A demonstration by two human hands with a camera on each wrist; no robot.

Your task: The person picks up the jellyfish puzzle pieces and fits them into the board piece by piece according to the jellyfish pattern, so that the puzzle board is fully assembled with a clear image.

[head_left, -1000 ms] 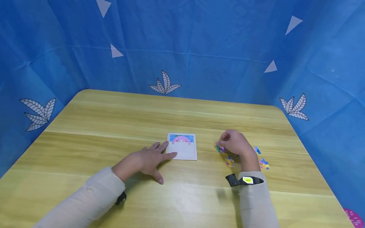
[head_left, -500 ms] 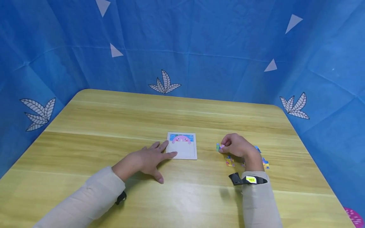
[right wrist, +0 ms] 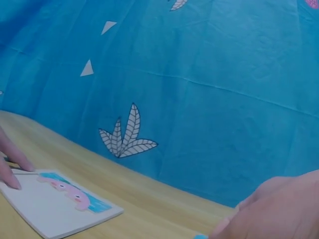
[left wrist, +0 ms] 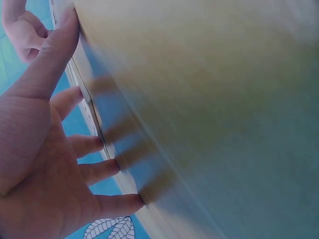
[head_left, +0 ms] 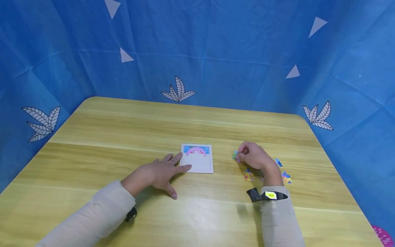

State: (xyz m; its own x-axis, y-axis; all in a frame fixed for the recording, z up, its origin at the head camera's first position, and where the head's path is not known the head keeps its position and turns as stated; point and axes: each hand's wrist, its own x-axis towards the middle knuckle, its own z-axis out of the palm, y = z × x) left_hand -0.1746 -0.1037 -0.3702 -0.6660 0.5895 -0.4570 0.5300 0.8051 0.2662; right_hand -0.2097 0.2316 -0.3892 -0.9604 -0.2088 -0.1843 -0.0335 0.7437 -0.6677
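A white square puzzle board [head_left: 199,165] lies on the table, with a pink character on blue along its top strip and bare white below. My left hand [head_left: 161,172] lies spread at the board's left side, two fingertips touching its edge; the left wrist view shows straight fingers [left wrist: 97,172] resting on the surface. Right of the board, my right hand [head_left: 255,156] pinches a small green, blue and purple puzzle piece [head_left: 235,155] between thumb and finger. Only a blue sliver of it shows beside the hand [right wrist: 279,214] in the right wrist view.
Loose puzzle pieces lie around the right wrist: a yellow one [head_left: 248,175], a blue one [head_left: 278,162] and a blue-yellow one [head_left: 286,177]. Another is mostly hidden by the wrist. A blue patterned curtain [head_left: 203,51] hangs behind the wooden table [head_left: 129,123].
My right hand first shifted slightly right and toward me, then back a little away. The puzzle piece in its fingers has turned and risen slightly. The left hand has stayed put.
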